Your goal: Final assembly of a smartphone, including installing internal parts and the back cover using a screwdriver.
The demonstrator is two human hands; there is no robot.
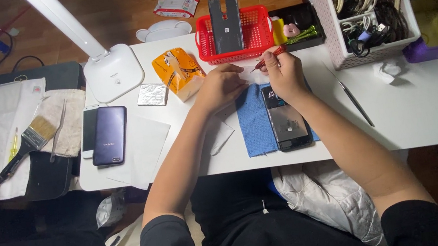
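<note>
Right hand (284, 73) closed on a thin red-handled tool (269, 57), tip meeting the left hand (222, 85), whose fingers pinch something too small to tell, just above the opened phone (286, 119) on its blue cloth (256, 120). A slip could jab fingers, or drop the piece onto the crowded counter (436, 108).

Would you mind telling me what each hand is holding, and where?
The right hand holds a red tool by its handle end. Whether the left hand holds anything cannot be told.

A single head-worn camera looks steeply down, from close above, onto the white table (436, 108).
</note>
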